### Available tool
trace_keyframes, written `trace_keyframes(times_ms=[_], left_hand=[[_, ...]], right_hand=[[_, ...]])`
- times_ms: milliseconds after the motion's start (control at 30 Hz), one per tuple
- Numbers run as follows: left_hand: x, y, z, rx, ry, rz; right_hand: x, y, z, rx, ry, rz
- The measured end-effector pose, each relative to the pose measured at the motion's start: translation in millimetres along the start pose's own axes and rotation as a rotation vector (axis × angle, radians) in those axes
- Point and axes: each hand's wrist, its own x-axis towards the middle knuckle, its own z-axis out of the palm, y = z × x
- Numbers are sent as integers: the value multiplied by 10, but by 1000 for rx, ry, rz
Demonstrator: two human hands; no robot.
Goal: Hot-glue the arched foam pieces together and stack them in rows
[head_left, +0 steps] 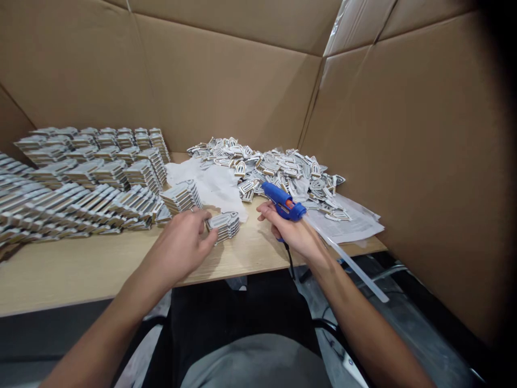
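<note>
My right hand (288,226) is wrapped round a blue hot glue gun (283,202), its nozzle end pointing up and left. A long clear glue stick (355,269) sticks out of the gun's back, over my forearm. My left hand (188,234) is at a small stack of grey-white arched window pieces (225,224) with brown edges. Thumb and fingers are apart there, the thumb by the stack's near left side; some fingertips are hidden. Just behind this hand stands a taller stack of the same pieces (181,196).
Rows of stacked pieces (109,172) fill the left of the wooden table (100,264). A loose heap of pieces (278,167) lies at the back on white paper (214,186). Cardboard walls (226,81) enclose the table. A black cable (290,258) hangs over the front edge.
</note>
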Motion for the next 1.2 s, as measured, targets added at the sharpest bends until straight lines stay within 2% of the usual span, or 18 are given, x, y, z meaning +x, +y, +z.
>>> trace_keyframes(times_ms=[433, 867, 967, 1067, 1133, 1200], left_hand=[[-15, -48, 64, 36, 15, 9], [-41, 15, 33, 39, -41, -67], [-71, 55, -12, 19, -27, -77], [-121, 132, -91, 13, 7, -107], [-171, 210, -142, 14, 35, -108], [-227, 311, -159, 5, 42, -85]], right_hand=[[-21, -120, -29, -109, -8, 64], [32, 50, -37, -15, 4, 25], [52, 23, -117, -48, 20, 21], [104, 44, -287, -168, 95, -1], [161, 117, -441, -343, 176, -56], [225, 225, -610, -567, 183, -91]])
